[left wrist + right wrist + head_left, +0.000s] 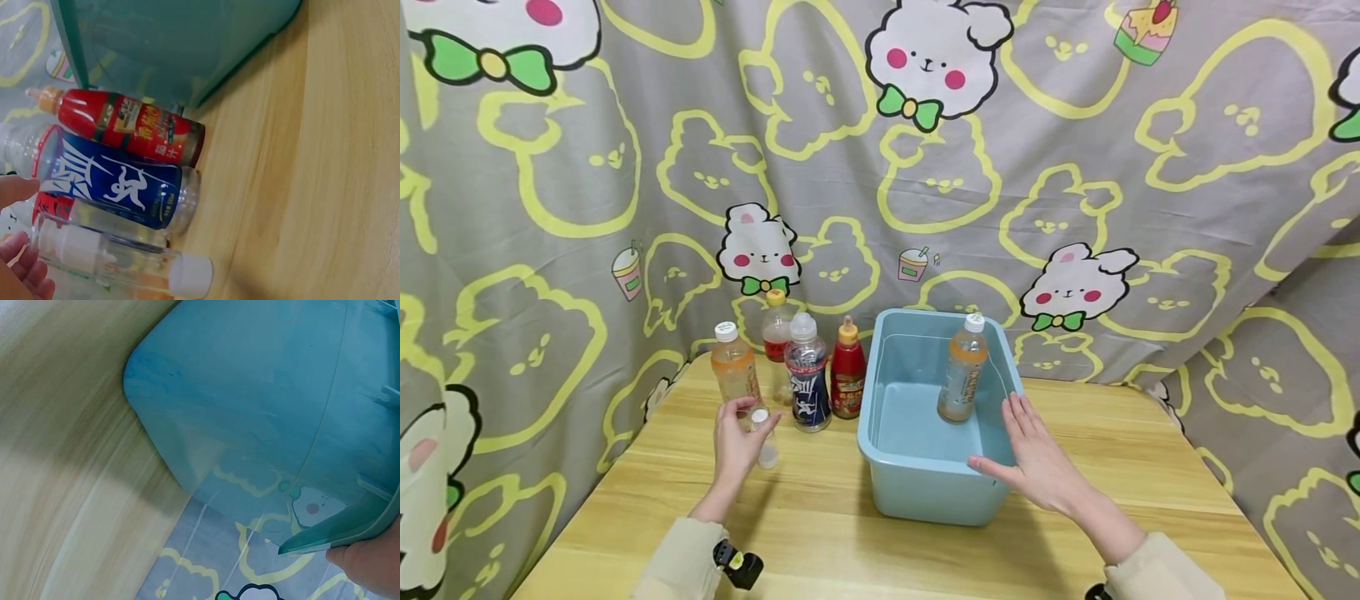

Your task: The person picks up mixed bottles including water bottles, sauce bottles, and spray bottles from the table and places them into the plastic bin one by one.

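My left hand (739, 437) is at a small clear bottle (137, 259) with a white base, thumb and fingers spread around its upper end; a gap shows beside the thumb in the left wrist view. Behind it stands an orange-labelled bottle (735, 367) with a white cap. My right hand (1037, 450) rests on the near right corner of a blue plastic bin (936, 492), fingers straight along the side rim, thumb on the front rim. Inside the bin, another orange-labelled bottle (962, 375) stands upright near the right wall.
Left of the bin stand a red sauce bottle (848, 375) with a yellow cap, a blue-labelled bottle (807, 387) and a yellow-capped bottle of red liquid (777, 329). A patterned grey curtain (835, 183) hangs behind the wooden table (805, 533).
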